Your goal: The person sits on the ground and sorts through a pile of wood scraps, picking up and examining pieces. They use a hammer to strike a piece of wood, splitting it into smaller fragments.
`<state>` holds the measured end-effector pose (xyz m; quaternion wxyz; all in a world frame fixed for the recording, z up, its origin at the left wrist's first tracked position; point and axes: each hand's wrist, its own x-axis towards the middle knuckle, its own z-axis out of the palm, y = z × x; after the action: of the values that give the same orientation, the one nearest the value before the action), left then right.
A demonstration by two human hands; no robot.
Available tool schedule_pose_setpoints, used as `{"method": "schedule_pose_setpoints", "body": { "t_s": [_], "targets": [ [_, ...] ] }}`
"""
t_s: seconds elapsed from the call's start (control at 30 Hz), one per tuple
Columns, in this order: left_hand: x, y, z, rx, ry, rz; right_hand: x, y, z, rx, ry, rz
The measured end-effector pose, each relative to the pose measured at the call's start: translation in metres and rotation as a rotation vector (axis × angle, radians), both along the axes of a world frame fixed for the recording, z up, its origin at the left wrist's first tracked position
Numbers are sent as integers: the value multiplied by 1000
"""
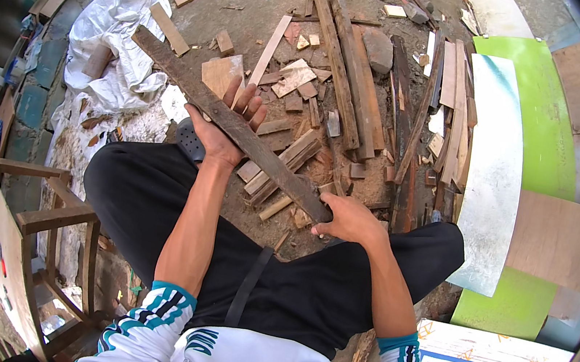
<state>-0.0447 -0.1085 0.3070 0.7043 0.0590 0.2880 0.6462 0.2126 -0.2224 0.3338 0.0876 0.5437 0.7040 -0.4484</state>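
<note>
Basically long dark plank (231, 123), stiff, rough, likely fairly heavy. Left hand (219, 135) cupped under middle, fingers curled round; right hand (349, 219) fingers clamped on near end. Splinter risk.

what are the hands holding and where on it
Both hold one long dark weathered plank. The left hand cradles it from beneath near the middle; the right hand grips its near end.

Bright, even daylight falls from above, leaving only soft shadows under the long dark weathered wooden plank (231, 123) near the fingers (246, 98). The pale metal sheet (493, 171) glares. Focus is sharp; fisheye bending and black vignette mark the edges.
</note>
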Motion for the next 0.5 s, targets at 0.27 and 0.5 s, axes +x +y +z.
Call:
{"method": "schedule_pose_setpoints", "body": {
  "t_s": [0.27,0.5],
  "targets": [
    [0,2,2,-14,80,3,4,0,4,-49,131,-18],
    [-37,12,-23,151,-77,53,35,1,5,-80,519,-157]
  ]
}}
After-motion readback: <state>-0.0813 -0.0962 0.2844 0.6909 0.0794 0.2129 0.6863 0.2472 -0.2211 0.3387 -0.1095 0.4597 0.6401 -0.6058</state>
